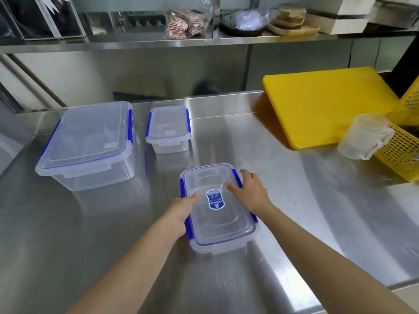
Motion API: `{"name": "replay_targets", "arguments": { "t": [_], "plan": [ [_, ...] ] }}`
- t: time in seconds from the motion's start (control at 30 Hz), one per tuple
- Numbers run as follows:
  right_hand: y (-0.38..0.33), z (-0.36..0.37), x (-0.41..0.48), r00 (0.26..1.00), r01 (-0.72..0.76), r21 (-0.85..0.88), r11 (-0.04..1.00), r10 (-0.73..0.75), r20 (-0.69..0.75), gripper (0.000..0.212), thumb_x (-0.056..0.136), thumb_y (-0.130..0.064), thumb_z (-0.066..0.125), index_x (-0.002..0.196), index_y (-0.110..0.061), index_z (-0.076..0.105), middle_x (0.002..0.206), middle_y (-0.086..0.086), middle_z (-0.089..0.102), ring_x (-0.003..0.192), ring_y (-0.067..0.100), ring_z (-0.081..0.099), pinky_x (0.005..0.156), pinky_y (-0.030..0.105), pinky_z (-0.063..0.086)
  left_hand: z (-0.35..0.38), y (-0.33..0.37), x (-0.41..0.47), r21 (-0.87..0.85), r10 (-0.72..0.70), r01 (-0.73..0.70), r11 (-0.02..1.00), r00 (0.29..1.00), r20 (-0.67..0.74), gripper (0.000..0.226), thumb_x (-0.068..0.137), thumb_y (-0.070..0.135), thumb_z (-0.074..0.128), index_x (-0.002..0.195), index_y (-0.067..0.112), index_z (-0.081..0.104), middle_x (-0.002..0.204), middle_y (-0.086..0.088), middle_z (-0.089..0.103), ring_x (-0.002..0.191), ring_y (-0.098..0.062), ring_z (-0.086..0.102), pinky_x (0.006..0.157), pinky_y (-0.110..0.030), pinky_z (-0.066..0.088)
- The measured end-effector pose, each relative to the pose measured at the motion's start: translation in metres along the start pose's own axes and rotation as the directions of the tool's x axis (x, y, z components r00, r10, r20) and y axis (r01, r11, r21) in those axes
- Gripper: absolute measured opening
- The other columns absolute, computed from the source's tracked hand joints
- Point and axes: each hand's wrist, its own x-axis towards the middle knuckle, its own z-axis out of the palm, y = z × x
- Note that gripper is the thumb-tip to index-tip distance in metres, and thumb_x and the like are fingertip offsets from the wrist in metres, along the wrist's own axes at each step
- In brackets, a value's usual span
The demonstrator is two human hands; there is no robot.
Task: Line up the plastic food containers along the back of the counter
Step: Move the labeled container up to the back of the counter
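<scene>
Three clear plastic containers with blue clips stand on the steel counter (294,189). A large container (88,141) sits at the back left. To its right, near the back edge, is a small container (169,129). A medium container (217,214) with a blue label on its lid sits in the middle of the counter. My left hand (181,214) grips its left side and my right hand (251,193) grips its right side, with fingers over the lid.
A yellow cutting board (326,105) lies at the back right. In front of it a white plastic jug (362,137) stands beside a yellow perforated basket (401,152). A steel shelf (158,41) with bags and wooden boards runs above the counter's back.
</scene>
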Motion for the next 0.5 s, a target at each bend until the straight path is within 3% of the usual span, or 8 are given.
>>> {"name": "replay_targets", "arguments": {
  "t": [0.1,0.23,0.37,0.5],
  "plan": [
    [0.009,-0.001,0.000,0.988,-0.116,0.153,0.981,0.099,0.115,0.080,0.080,-0.054,0.058,0.141,-0.013,0.027,0.143,0.012,0.037,0.122,0.033,0.049,0.100,0.049,0.046,0.005,-0.006,0.003,-0.114,0.040,-0.049,0.992,0.996,-0.074,0.033,0.084,0.017,0.065,0.114,0.005,0.057,0.093,-0.012,0.068,0.075,-0.023,0.063,0.065,-0.034,0.052],
    [0.017,-0.010,-0.005,0.977,-0.114,0.250,0.961,0.063,0.206,0.065,0.082,-0.048,0.060,0.131,-0.014,0.035,0.116,0.003,0.053,0.097,0.022,0.056,0.086,0.037,0.051,0.003,-0.016,0.002,-0.112,0.138,-0.162,0.981,0.972,-0.192,0.051,0.075,0.013,0.072,0.118,0.002,0.045,0.108,-0.017,0.065,0.092,-0.029,0.066,0.080,-0.042,0.055],
    [0.025,-0.009,-0.007,0.991,-0.016,0.330,0.944,-0.028,0.127,0.047,0.081,-0.045,0.063,0.114,-0.023,0.037,0.109,-0.001,0.056,0.091,0.020,0.061,0.077,0.032,0.054,0.013,-0.026,-0.011,-0.078,0.271,-0.291,0.954,0.942,-0.199,0.035,0.080,0.008,0.067,0.110,-0.001,0.049,0.105,-0.016,0.064,0.084,-0.020,0.064,0.061,-0.027,0.048],
    [0.028,-0.014,-0.001,1.000,-0.016,0.496,0.868,0.018,0.000,0.046,0.077,-0.043,0.068,0.105,-0.023,0.038,0.101,-0.001,0.058,0.080,0.014,0.063,0.062,0.022,0.053,0.028,-0.007,-0.022,-0.121,0.390,-0.413,0.903,0.903,-0.179,0.025,0.081,0.006,0.067,0.091,0.017,0.048,0.100,-0.008,0.060,0.083,-0.014,0.060,0.069,-0.027,0.048]
  ]
}}
